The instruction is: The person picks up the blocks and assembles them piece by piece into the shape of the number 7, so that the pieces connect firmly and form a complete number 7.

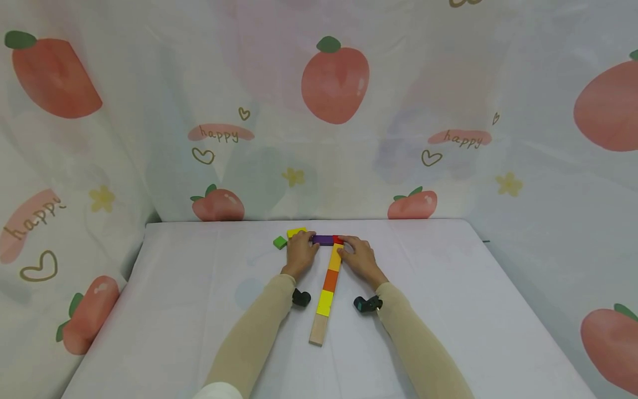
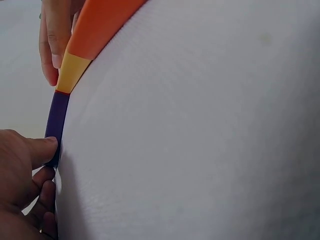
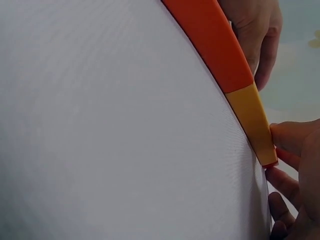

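Observation:
My left hand (image 1: 301, 253) is at the left end of a purple block (image 1: 323, 240), its thumb (image 2: 46, 146) on the block and its fingers curled at the end. A red block (image 1: 338, 240) sits against the purple block's right end. My right hand (image 1: 361, 258) grips around this corner: fingertips at the red block, thumb (image 3: 287, 131) against the side of an amber block (image 1: 335, 257). From the amber block a straight row runs toward me: an orange block (image 1: 330, 280), a yellow block (image 1: 325, 303) and a plain wood block (image 1: 318, 330).
Just beyond my left hand lies another yellow block (image 1: 296, 231), partly hidden by it. A small green block (image 1: 280, 242) is left of that hand. The white-covered table (image 1: 438, 310) ends at a fruit-printed curtain (image 1: 339, 166).

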